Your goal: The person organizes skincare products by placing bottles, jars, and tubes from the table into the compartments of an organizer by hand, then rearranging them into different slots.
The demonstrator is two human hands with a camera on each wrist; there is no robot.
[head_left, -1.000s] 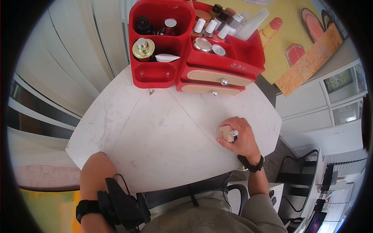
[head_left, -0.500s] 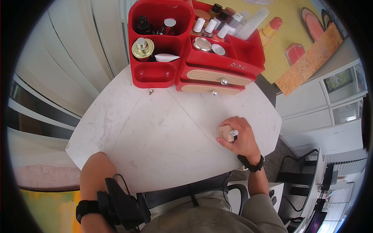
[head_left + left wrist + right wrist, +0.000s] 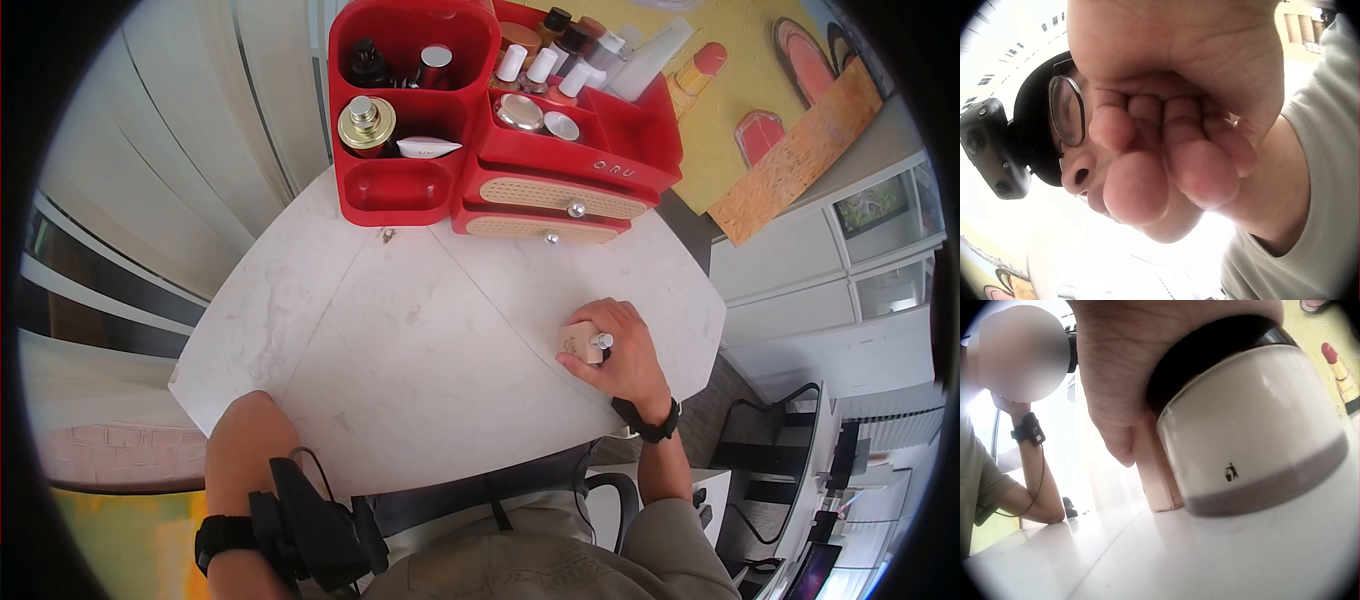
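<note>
The right hand (image 3: 628,350) grips a beige block-like container (image 3: 576,344) on the white tabletop (image 3: 420,330), beside a dark-lidded jar (image 3: 1247,431); probably stiff, light and smooth, it suits a pinch across its flat sides, while the left hand (image 3: 1172,81) curls empty.

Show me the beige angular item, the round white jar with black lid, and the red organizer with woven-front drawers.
Beige angular item (image 3: 577,344): head view, marked top face.
White jar (image 3: 1252,422): right wrist view, side wall.
Red organizer (image 3: 552,157): head view, front wall above the drawers.
</note>
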